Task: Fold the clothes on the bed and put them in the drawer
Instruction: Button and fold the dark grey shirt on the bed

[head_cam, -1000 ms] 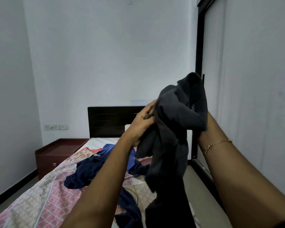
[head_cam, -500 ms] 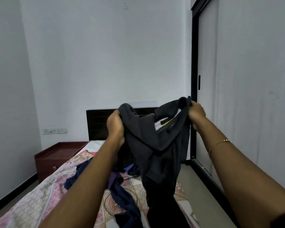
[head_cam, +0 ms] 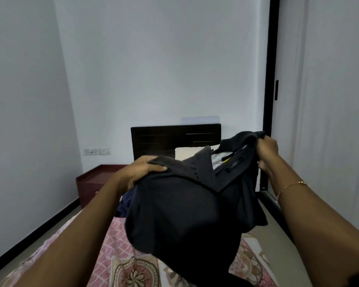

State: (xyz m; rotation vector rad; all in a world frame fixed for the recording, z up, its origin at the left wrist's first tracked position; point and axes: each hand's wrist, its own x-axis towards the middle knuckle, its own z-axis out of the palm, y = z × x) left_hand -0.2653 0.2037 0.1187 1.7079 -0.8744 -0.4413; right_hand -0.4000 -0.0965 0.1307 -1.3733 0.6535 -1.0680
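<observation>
Opening a garment for folding. You hold the dark grey garment (head_cam: 180, 208) in the air above the bed (head_cam: 116, 264), between yourself and the headboard (head_cam: 164, 139). Your left hand (head_cam: 142, 169) grips one upper edge with thumb over the cloth and fingers curled beneath; your right hand (head_cam: 267, 152) pinches the opposite upper edge, on the headboard's right side. The inner waistband or collar with its label (head_cam: 233, 164) faces up between the two hands, and the rest of the cloth hangs in a loose belly toward you.

The step in hand appears to be spreading; no fold is made yet, and the drawer stage is far off. The next move likely calls for drawing the two held edges apart until the cloth hangs flat, then lowering it onto the patterned bedspread (head_cam: 133, 272).

A blue garment (head_cam: 124, 206) lies on the bed below your left forearm, on the headboard's near side, so lay the piece clear of it. Left of the headboard stands a red-brown bedside cabinet (head_cam: 93, 181); right of it runs a dark door frame (head_cam: 269, 79), close to your right hand, with a strip of floor beside the bed.
</observation>
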